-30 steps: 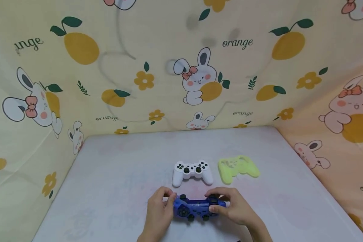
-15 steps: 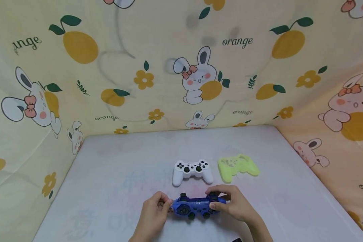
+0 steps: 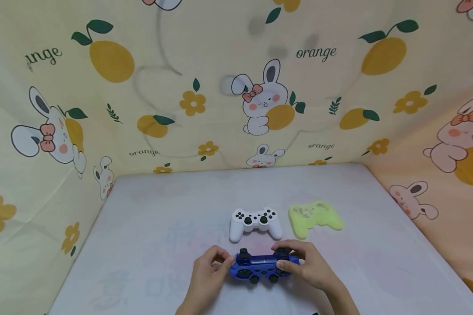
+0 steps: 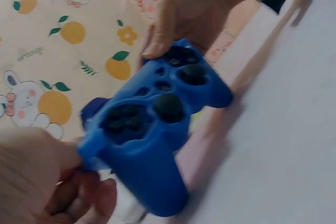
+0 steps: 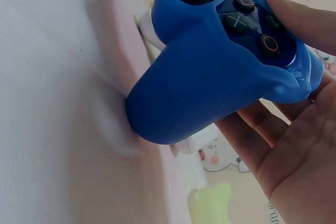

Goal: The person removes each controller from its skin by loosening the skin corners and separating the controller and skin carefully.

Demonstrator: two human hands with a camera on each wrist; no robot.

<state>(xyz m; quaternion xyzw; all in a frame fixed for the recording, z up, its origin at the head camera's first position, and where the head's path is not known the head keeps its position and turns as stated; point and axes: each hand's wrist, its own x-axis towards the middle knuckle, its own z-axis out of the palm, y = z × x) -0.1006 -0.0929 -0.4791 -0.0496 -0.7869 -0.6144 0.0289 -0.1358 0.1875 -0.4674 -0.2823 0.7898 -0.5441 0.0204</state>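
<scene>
The head view looks forward and down from above at the whole worktop (image 3: 150, 227). Both wrist views look from very near, low over the worktop, each from its own side. All three share the blue controller (image 3: 263, 267) (image 4: 152, 129) (image 5: 220, 61).

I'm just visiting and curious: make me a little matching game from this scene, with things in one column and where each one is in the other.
Things:
1. blue controller
2. white controller
3. yellow-green cover
4. rabbit-print cloth

Places:
A. lying alone at the right of the table
B. hanging behind the table
C. held between the left hand and right hand
D. lying on the table just beyond the hands

Pairs: 1-C, 2-D, 3-A, 4-B
</scene>
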